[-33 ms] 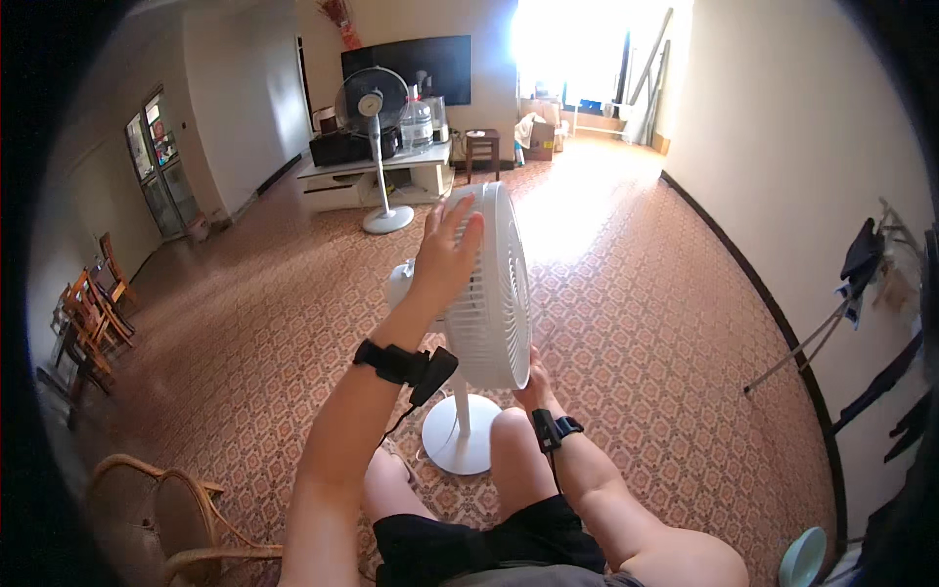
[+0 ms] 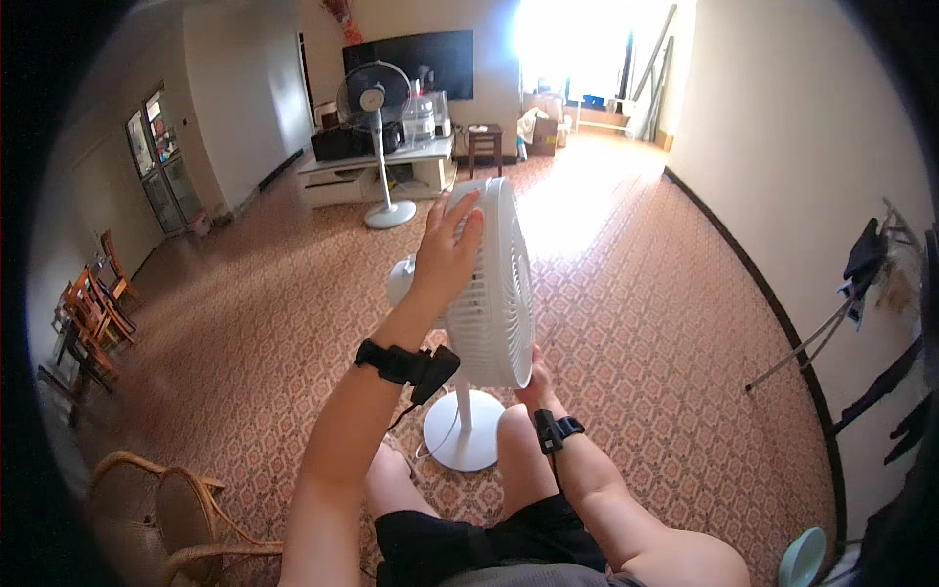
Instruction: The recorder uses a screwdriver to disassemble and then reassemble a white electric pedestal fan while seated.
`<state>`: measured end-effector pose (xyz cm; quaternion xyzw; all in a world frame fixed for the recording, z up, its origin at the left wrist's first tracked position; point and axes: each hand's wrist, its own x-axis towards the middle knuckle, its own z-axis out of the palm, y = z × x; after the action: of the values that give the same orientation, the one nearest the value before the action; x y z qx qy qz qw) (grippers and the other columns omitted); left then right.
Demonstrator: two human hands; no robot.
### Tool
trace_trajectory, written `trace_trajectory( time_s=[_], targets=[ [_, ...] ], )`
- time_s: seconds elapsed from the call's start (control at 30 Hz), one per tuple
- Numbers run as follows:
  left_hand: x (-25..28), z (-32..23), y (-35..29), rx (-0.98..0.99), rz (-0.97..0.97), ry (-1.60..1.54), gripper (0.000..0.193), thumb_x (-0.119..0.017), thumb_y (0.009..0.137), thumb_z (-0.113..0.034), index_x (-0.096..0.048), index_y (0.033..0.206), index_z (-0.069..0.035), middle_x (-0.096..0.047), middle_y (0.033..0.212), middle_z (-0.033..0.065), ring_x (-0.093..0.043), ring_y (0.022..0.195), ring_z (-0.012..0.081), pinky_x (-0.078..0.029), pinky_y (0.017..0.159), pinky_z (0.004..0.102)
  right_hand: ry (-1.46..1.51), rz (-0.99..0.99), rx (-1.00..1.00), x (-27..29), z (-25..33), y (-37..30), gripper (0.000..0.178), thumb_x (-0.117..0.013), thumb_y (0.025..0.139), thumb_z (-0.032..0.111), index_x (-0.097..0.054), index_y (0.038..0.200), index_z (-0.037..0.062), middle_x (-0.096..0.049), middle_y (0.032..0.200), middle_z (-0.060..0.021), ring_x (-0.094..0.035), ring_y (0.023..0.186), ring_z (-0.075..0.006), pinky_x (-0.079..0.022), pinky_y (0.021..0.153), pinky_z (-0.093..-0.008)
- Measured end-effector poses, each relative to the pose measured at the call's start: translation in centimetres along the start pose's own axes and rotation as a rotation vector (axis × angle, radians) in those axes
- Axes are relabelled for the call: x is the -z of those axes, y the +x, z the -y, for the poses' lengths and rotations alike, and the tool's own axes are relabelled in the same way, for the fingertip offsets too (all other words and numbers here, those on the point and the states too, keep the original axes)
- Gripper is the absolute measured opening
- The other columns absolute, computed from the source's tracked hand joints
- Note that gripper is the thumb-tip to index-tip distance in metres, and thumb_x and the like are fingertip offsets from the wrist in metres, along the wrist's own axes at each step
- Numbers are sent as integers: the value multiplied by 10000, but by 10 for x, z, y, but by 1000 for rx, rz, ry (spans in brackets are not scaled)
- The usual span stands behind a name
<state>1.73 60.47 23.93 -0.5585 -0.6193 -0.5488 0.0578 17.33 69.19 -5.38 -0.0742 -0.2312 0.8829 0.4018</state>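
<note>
A white pedestal fan [image 2: 497,293] stands upright on the floor in front of my knees, its grille facing right. My left hand [image 2: 450,240] holds the upper left side of the fan's cage, fingers spread over the slatted rim. Down at the lower right edge of the cage, my right hand [image 2: 538,383] grips the rim, its fingers partly hidden behind the grille. The round white base [image 2: 462,445] shows between my legs, with a thin white cord beside the pole. Black bands with wires circle both wrists.
Farther back, another standing fan [image 2: 389,213] stands before a low TV cabinet [image 2: 333,186] carrying a large clear bottle [image 2: 418,122]. Wooden chairs [image 2: 90,303] line the left wall; a rattan chair [image 2: 186,519] is near left. A drying rack [image 2: 802,347] leans by the right wall, a pale green basin [image 2: 803,558] below.
</note>
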Motion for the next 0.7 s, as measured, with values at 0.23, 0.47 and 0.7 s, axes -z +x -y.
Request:
trace_trajectory(
  time_s=[0.23,0.47,0.7],
  targets=[
    [-2,-16,0,-27,53,-26,393,-461,982,-373,-554,1314,-185,-363,1449,229,-452,1284,366,-463,963,378,24,-107,-4,0,31,-16,383,-304,1047,282,-473,1316,68,-583,1261,-83,-570,1126,-238,-447,1016,-388],
    [8,-9,-13,-71,49,29,366,-481,971,-335,-541,1303,-193,-396,1423,216,-421,1310,344,-422,1002,412,-74,-140,74,-2,31,-14,448,-315,1040,351,-471,1297,19,-603,1191,-110,-611,1041,-234,-526,888,-373],
    [-14,-8,16,-136,114,45,387,-514,919,-312,-524,1221,-69,-463,1335,242,-452,1267,366,-383,1031,421,-74,-158,-112,29,31,20,444,-317,1042,343,-477,1297,16,-606,1190,-112,-618,1022,-219,-529,891,-362]
  ],
)
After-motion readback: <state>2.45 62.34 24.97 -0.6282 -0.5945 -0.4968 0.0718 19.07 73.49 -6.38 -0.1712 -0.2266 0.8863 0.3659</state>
